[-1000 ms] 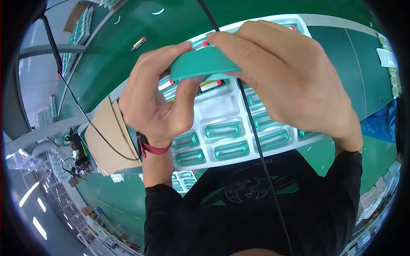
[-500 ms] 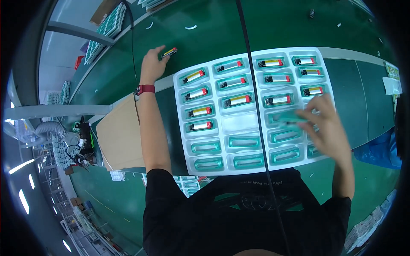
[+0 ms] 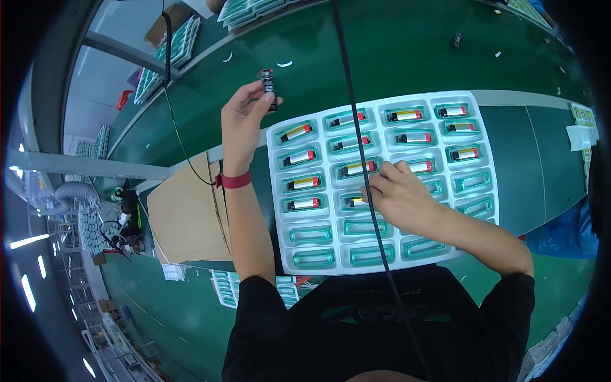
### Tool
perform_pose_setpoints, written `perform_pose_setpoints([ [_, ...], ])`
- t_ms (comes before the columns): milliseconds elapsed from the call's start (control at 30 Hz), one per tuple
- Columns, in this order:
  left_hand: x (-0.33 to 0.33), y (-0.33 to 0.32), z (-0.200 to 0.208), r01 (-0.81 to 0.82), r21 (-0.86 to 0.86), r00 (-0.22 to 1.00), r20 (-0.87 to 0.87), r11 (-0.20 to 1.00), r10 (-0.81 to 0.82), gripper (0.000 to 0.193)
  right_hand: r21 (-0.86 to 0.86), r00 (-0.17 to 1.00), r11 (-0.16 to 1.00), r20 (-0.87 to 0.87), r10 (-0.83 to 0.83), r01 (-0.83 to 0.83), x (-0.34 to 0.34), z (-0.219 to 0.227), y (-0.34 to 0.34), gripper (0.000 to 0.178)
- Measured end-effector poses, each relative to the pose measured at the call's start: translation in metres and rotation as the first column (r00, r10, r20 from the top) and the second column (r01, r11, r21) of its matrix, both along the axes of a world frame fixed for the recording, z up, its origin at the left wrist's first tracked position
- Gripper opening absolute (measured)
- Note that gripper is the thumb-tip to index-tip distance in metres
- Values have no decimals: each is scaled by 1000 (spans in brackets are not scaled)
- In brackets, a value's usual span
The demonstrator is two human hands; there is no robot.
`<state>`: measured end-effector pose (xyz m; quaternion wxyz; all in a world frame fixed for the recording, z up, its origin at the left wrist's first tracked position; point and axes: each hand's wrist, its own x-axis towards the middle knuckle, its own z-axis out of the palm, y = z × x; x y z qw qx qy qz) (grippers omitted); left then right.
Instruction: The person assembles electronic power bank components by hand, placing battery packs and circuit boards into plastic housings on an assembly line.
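My left hand [image 3: 245,118] is raised over the green bench, pinching a small battery unit [image 3: 270,89] upright with its dark face showing and a bit of red at its top. Over the white tray [image 3: 275,219] my right hand [image 3: 398,196] has curled fingers. They are at the right end of another battery unit [image 3: 355,202] with a yellow part, lying in a second-column compartment; the fingers cover its right end. Several like units with red ends, such as one battery unit [image 3: 304,183], lie in green clear inserts. Nearer inserts, such as one green insert [image 3: 310,233], hold nothing.
A black cable [image 3: 347,70] hangs across the tray. Brown cardboard [image 3: 184,216] lies left of it. Stacked trays [image 3: 254,11] stand at the far side, and a blue bag [image 3: 563,229] is at the right. Small white scraps [image 3: 284,63] lie on the bench.
My left hand has lifted the battery unit off the bench and turned it upright. My right hand has moved left to the second column, where a battery unit now lies in a formerly bare compartment.
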<state>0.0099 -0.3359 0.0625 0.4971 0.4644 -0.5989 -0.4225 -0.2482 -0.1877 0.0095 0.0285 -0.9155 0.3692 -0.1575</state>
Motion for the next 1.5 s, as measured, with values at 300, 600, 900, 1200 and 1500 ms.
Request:
perform_pose_setpoints([
  [300, -61, 77, 43, 237, -615, 941, 339, 753, -19, 42, 545, 559, 824, 736, -382, -154, -40, 96, -21, 29],
  [600, -81, 92, 37, 362, -543, 928, 283, 757, -241, 51, 541, 420, 797, 810, -409, -268, -37, 87, -19, 25],
  [900, -79, 101, 43, 489, -654, 789, 613, 577, 26, 28, 708, 326, 581, 704, -631, -402, -45, 91, -21, 22],
  [1200, -86, 111, 42, 310, -724, 883, 459, 616, 95, 24, 645, 297, 598, 758, -581, -476, -36, 84, -17, 22],
  [1500, -90, 90, 27, 249, -586, 969, 146, 771, -201, 37, 214, 383, 884, 923, -43, -415, -41, 71, -36, 35],
])
